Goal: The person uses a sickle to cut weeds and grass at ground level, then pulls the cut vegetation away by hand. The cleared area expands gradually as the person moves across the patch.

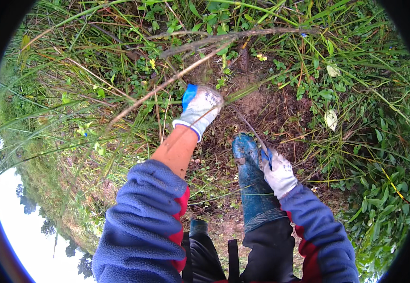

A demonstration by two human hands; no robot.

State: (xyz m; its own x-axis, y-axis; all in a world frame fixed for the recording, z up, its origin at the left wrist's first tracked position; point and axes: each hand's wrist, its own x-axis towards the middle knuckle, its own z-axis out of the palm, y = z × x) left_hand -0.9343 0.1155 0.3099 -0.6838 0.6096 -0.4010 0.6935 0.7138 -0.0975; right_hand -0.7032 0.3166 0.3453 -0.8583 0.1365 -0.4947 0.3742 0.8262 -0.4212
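My left hand (203, 106), in a white work glove with blue fabric, is closed around green grass stems (245, 92) that stick out to the right of the fist. My right hand (278, 173), gloved the same way, grips a narrow dark hand tool (249, 125). The tool's thin end points up and left toward the grass by my left hand. Its handle is mostly hidden in my fingers, so its exact kind is unclear. Right beside that hand is a muddy blue rubber boot (249, 169) on my leg.
Dry woody stalks (176, 76) cross the view above my left hand. Brown soil (252, 100) with plant litter shows between my hands. Leafy weeds (385, 192) grow thickly at the right, and long grass (49, 116) at the left. My other boot (198, 226) stands farther back.
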